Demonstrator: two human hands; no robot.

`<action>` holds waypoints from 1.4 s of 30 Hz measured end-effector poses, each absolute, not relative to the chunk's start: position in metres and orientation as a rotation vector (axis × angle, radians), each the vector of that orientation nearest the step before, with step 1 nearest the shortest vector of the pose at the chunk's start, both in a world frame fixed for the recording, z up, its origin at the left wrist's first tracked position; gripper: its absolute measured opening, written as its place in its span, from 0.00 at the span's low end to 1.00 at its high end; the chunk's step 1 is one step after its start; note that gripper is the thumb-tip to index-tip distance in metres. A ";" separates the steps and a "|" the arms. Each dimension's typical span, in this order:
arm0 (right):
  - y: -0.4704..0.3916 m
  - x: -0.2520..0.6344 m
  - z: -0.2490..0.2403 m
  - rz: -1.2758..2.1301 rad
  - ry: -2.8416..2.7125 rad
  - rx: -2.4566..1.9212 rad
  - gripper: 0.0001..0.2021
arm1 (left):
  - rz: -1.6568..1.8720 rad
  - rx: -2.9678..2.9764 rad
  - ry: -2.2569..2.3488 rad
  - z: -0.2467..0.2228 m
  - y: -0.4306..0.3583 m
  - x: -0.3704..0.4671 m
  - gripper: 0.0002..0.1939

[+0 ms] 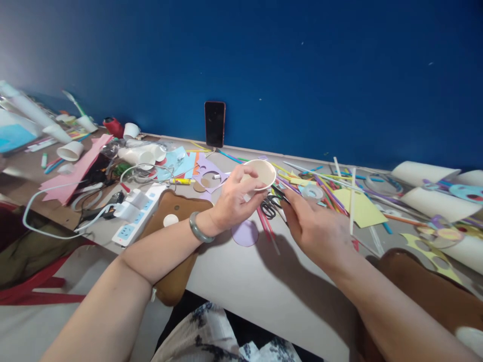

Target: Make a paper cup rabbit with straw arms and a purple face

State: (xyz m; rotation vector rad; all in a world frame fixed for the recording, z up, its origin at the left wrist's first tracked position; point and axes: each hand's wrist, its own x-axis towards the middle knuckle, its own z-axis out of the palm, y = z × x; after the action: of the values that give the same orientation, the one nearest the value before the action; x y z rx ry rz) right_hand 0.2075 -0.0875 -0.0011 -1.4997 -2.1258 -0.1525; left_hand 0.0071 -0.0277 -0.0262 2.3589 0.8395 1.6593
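My left hand (pixel 237 196) is closed on a white paper cup (pixel 267 173), its open mouth tilted toward me. Close to the cup's right side, my right hand (pixel 315 221) grips a slim black tool (pixel 279 194). The fingers cover most of that tool, so its exact kind is unclear. Between and below the hands, black looped handles (pixel 268 207), like those of scissors, show over the table. A round lilac paper disc (pixel 245 234) lies under my left hand, with pink straws (pixel 267 226) to its right.
A phone (pixel 215 124) leans upright on the blue wall. At left are a power strip (pixel 141 213) with cables, a pink paper sheet (pixel 81 168) and several cups. Coloured straws, yellow paper (pixel 360 207) and white rolled pieces (pixel 426 173) crowd the right. A brown cushion (pixel 169 274) hangs over the front edge.
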 end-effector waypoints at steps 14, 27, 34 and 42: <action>-0.098 0.209 0.026 0.259 -1.988 -1.400 0.18 | 1.248 1.404 0.592 -0.025 -0.016 0.005 0.16; -0.112 0.212 0.032 0.068 -2.094 -1.465 0.19 | 1.178 1.513 0.572 -0.022 -0.020 0.004 0.17; -0.113 0.213 0.034 0.090 -2.085 -1.373 0.16 | 1.161 1.593 0.550 -0.019 -0.019 0.003 0.17; -0.108 0.212 0.024 -0.358 -2.188 -1.452 0.23 | 1.176 1.643 0.584 -0.018 -0.022 0.003 0.17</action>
State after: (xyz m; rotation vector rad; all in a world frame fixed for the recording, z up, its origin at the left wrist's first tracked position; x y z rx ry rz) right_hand 0.2117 -0.1085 0.0244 -1.4516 -2.1883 -0.3583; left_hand 0.0028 -0.0219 -0.0179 1.6432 0.5843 1.1756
